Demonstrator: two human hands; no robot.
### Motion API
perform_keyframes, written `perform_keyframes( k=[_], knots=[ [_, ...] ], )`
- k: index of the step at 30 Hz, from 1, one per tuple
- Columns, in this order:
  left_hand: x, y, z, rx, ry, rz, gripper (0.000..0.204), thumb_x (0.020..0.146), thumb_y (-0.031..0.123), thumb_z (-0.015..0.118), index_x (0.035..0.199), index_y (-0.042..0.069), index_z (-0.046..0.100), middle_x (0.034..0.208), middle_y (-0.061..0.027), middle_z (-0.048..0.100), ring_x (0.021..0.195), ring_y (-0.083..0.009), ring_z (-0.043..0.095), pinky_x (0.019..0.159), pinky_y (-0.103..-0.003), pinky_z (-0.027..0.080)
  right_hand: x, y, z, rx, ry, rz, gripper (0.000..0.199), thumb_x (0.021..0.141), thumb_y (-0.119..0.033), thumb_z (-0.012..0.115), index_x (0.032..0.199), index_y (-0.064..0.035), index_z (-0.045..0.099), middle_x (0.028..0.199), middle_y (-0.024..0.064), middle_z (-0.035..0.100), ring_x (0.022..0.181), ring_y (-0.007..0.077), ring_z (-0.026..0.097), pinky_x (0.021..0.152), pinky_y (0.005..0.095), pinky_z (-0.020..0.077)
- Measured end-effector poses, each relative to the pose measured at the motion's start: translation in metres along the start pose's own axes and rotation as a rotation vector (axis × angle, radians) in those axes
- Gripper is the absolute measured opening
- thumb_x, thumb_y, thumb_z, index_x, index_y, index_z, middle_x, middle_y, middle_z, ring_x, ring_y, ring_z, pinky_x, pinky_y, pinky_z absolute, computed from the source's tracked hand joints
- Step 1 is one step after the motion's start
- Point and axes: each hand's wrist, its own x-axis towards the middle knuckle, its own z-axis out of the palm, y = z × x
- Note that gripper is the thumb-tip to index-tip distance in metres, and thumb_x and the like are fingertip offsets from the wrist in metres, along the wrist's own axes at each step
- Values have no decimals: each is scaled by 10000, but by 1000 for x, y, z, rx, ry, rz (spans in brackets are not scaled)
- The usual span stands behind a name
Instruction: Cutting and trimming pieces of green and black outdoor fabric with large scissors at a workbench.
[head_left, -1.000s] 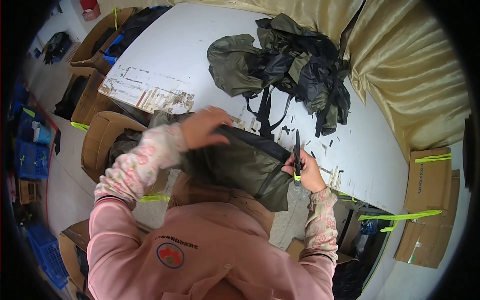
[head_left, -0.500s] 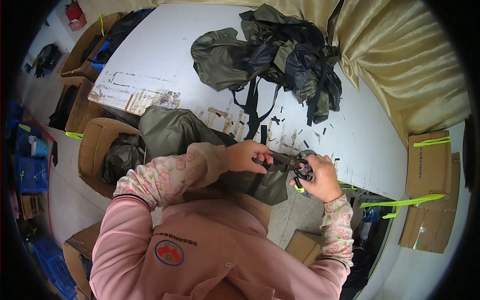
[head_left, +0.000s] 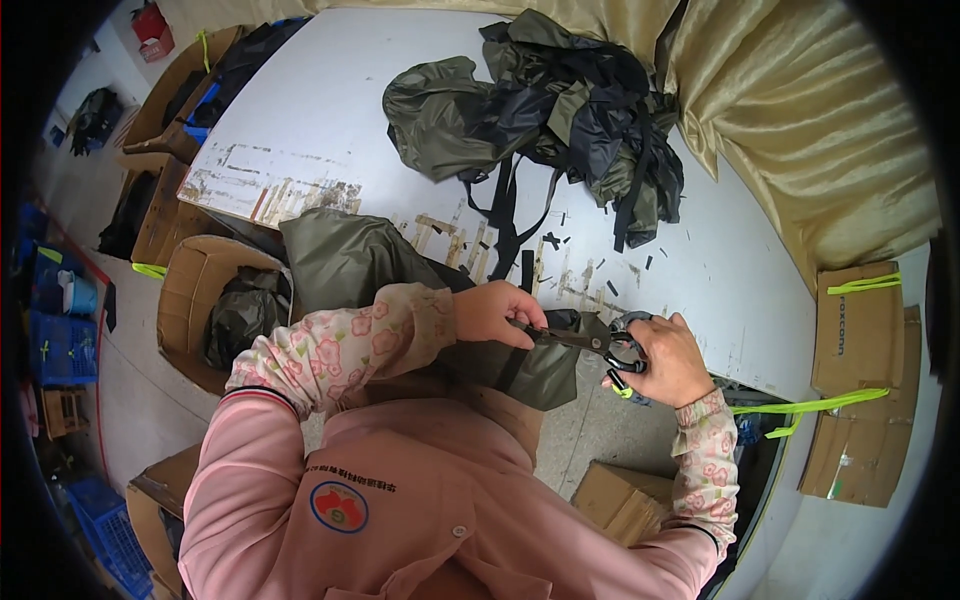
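While gripping black scissors (head_left: 590, 340) in the right hand (head_left: 668, 360), has thumb and fingers closed firmly around the handles, with the blades pointing leftward to the fingertips of the left hand (head_left: 497, 312). Has the left thumb and fingers drawn in close at the blade tips, nearly together; cannot tell whether pinching cloth, metal or both, with the contact partly hidden. Shows a yellow-green tag (head_left: 620, 385) dangling just below the right-hand grip.

Has olive cloth (head_left: 345, 262) spread beneath and to the left of the left-hand grip, passing under the floral sleeve (head_left: 345, 335) and reaching out again below the blades. Shows a black band (head_left: 512, 368) across this lower part, just below the left fingertips. Shows another bit of olive fabric directly behind the blades, between the two grips.

Beyond both grips, shows small black scraps (head_left: 551, 241) scattered on the white table (head_left: 330, 75), then black straps (head_left: 512, 215) trailing toward the hands from a crumpled olive and black heap (head_left: 440, 115). Well left of the left-hand grip, shows an open cardboard box (head_left: 185, 300) holding dark cloth (head_left: 245, 318). Below the right-hand grip, shows a brown carton (head_left: 620, 500) on the floor.
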Motion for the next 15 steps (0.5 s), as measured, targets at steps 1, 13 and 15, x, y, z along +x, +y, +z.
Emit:
perform_keyframes(
  k=[1, 13, 15],
  knots=[
    [0, 1, 0, -3, 1, -1, 254, 763, 97, 727, 991, 25, 641, 756, 50, 536, 704, -34, 446, 651, -204, 373, 1, -1, -1, 1, -3, 0, 454, 605, -399, 772, 811, -54, 560, 736, 99, 581, 770, 269, 564, 718, 373, 366],
    [-2, 2, -4, 36, 14, 22, 278, 741, 112, 728, 979, -3, 643, 737, 19, 557, 688, -55, 472, 640, -216, 395, 3, 3, 3, 66, -71, 32, 413, 627, -394, 781, 769, -67, 572, 615, 90, 580, 620, 305, 566, 724, 366, 380],
    [-3, 1, -3, -11, -7, -2, 267, 759, 113, 740, 991, 22, 642, 771, 45, 549, 713, -35, 457, 662, -206, 396, 1, 4, 7, 102, -44, 16, 400, 619, -376, 796, 766, -71, 584, 594, 90, 572, 589, 312, 555, 715, 359, 390]
  ],
)
